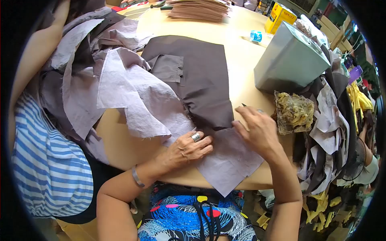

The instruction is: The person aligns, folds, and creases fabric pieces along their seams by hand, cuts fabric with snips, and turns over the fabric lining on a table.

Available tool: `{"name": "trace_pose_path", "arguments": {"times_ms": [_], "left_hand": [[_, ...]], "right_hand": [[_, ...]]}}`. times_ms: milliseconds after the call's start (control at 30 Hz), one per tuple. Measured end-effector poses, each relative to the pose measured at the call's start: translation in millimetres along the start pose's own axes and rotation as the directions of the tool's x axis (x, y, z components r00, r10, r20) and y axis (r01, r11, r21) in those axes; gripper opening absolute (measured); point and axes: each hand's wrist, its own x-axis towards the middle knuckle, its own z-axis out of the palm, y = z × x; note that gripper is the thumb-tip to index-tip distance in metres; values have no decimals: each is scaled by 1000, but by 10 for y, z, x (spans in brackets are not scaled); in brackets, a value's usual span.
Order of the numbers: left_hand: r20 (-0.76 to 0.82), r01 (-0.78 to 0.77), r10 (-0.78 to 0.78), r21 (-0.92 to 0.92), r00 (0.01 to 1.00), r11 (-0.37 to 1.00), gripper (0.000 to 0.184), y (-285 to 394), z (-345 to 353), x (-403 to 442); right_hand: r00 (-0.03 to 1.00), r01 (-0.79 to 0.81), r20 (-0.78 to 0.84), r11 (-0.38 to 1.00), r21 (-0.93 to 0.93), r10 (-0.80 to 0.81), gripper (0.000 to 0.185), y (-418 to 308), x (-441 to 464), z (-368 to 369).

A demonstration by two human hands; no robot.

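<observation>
My left hand [189, 147], with a silver ring, rests at the table's front edge with its fingers curled on the light underside of dark cloth. The brown-grey cloth piece [197, 60] lies flat beyond it, with a smaller ragged-edged patch [169, 68] on top. Toward me, a pale mauve cloth flap [229, 160] hangs its corner over the edge. My right hand [259, 130] is at the cloth's right side, thumb and index finger apart near its edge. A dark pointed tip [244, 105] and a bit of metal show by its fingers; what tool this is stays unclear.
Heaped cloth pieces [76, 76] cover the left side, beside a person in a striped shirt [52, 160]. To the right stand a metal can [289, 60], a yellowish crusted block [294, 112] and a yellow box [279, 18]. A stack of brown sheets [199, 10] lies at the back.
</observation>
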Motion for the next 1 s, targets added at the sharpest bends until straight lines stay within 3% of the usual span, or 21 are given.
{"name": "trace_pose_path", "arguments": {"times_ms": [33,100,200,300,333,433,467,633,800,900,1000], "left_hand": [[10,15,-15,-5,1000,1000,20,9,-39,16],[46,51,-49,-42,998,998,24,51,-95,39],[38,72,-70,-42,997,997,28,73,-72,28],[47,84,-82,-54,996,995,28,96,-109,46],[67,87,-83,-51,994,995,28,94,-113,36],[94,112,-106,-61,990,992,25,109,-137,42],[97,117,-111,-62,989,991,25,111,-143,37],[100,145,-134,-111,986,983,19,117,-194,56],[105,103,-95,-69,990,992,16,123,-253,86],[89,58,-55,-26,994,998,15,134,-251,84],[94,9,-8,-7,995,1000,15,134,-228,87]], "right_hand": [[997,-8,76,1000,-27,10,31,33,77,175],[997,-47,63,999,6,47,30,75,149,441],[993,-121,33,934,337,116,38,115,163,586],[968,-237,172,882,407,180,48,112,96,450],[969,-239,153,894,379,194,56,138,78,446],[952,-296,206,843,450,224,57,86,99,359],[974,-217,152,871,441,166,60,104,78,449],[984,-180,99,834,521,150,65,180,57,579],[983,-181,123,856,484,139,64,164,64,538],[997,-65,-7,850,522,81,63,193,35,595],[998,-67,23,837,543,64,61,198,49,604]]}}
